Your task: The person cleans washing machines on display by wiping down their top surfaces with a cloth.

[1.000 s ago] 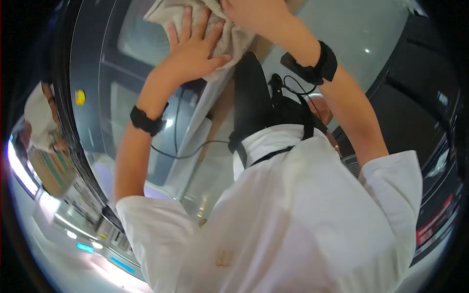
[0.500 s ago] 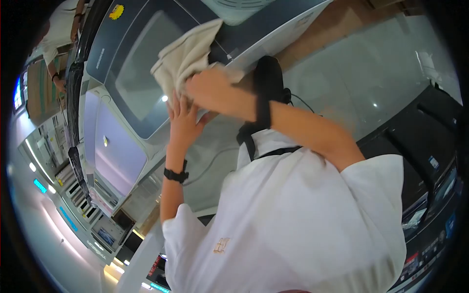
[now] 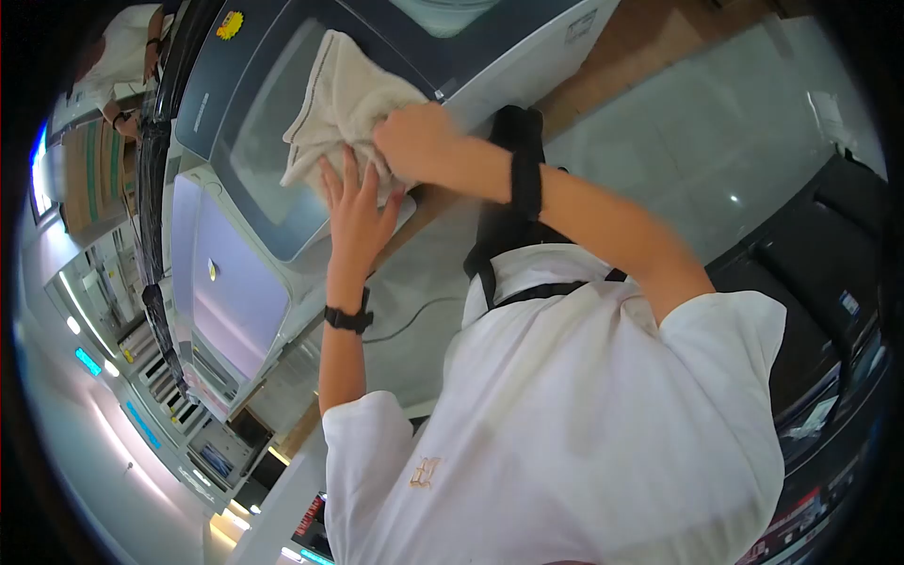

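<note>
A beige cloth (image 3: 330, 104), creased and bunched near its middle, lies over the dark glassy top of a white-sided appliance (image 3: 508, 66) that looks like a top-loading washing machine. My right hand (image 3: 421, 141) is curled closed on the right part of the cloth, its fingertips hidden. My left hand (image 3: 356, 212) rests with fingers spread on the cloth's near edge, close to the front of the lid. A dark band circles each wrist.
A second machine with a lavender lid (image 3: 231, 273) stands to the left. A yellow sticker (image 3: 229, 25) marks the dark top. Black boxy items (image 3: 800, 273) stand on the right by the tiled floor. Another person (image 3: 122, 56) is at the upper left.
The cloth has spread and shifted down and left under my hands, its corner now pointing up. My left fingers now lie on it more fully; my right hand has moved slightly.
</note>
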The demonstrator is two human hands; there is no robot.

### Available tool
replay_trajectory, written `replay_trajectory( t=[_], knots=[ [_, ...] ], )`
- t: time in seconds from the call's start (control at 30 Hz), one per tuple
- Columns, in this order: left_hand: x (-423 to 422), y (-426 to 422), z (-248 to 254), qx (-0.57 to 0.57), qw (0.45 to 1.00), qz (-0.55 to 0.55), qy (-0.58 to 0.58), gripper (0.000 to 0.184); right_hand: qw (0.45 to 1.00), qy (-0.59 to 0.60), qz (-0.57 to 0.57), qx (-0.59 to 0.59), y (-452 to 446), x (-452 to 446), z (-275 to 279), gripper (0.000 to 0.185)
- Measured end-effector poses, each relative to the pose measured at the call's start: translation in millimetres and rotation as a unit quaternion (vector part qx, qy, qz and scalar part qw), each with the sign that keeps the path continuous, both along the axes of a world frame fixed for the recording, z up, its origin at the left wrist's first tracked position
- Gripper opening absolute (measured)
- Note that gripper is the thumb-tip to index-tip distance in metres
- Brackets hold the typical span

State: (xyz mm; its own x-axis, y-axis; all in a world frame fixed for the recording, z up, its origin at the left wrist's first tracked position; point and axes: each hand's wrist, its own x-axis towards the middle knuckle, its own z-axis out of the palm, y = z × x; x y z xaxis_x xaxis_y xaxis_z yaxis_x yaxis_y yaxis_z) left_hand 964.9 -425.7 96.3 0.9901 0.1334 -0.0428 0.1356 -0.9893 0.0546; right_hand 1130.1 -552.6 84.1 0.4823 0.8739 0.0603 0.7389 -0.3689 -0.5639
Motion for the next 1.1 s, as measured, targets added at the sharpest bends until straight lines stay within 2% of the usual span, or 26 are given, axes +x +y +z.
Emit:
replay_trajectory(
  t=[0.07, 0.17, 0.27, 0.37, 0.47, 0.57, 0.7, 0.87, 1.03, 1.1],
  knots=[
    [40, -16, 2, -0.007, 1.0, -0.02, -0.022, 0.06, 0.999, -0.008, -0.053, -0.006, -17, 21, -2, 0.018],
    [87, -31, -8, 0.043, 0.997, -0.059, -0.031, 0.062, 0.99, 0.002, -0.126, -0.062, -49, 57, 18, 0.021],
    [134, -53, -13, 0.051, 0.99, -0.117, -0.064, 0.067, 0.969, -0.065, -0.235, -0.025, -77, 87, 3, 0.02],
    [175, -83, -26, 0.042, 0.987, -0.126, -0.095, 0.072, 0.959, -0.087, -0.268, -0.034, -110, 121, -14, 0.022],
    [208, -100, -37, 0.03, 0.977, -0.16, -0.136, 0.075, 0.957, -0.131, -0.258, -0.012, -120, 158, -54, 0.024],
    [212, -104, -38, 0.032, 0.975, -0.156, -0.156, 0.074, 0.953, -0.144, -0.265, 0.008, -127, 143, -29, 0.022],
    [187, -84, -43, 0.004, 0.975, -0.147, -0.167, 0.07, 0.959, -0.084, -0.27, 0.002, -104, 118, -4, 0.022],
    [95, -61, -34, 0.013, 0.992, -0.011, -0.121, 0.063, 0.988, -0.124, -0.082, -0.044, -54, 65, 18, 0.022],
    [-14, -39, -40, 0.052, 0.986, 0.13, -0.088, 0.07, 0.983, -0.146, 0.017, 0.11, 3, -14, -28, 0.017],
    [-38, -31, -40, 0.044, 0.979, 0.168, -0.104, 0.072, 0.977, -0.155, 0.009, 0.144, 2, -21, -38, 0.016]
  ],
)
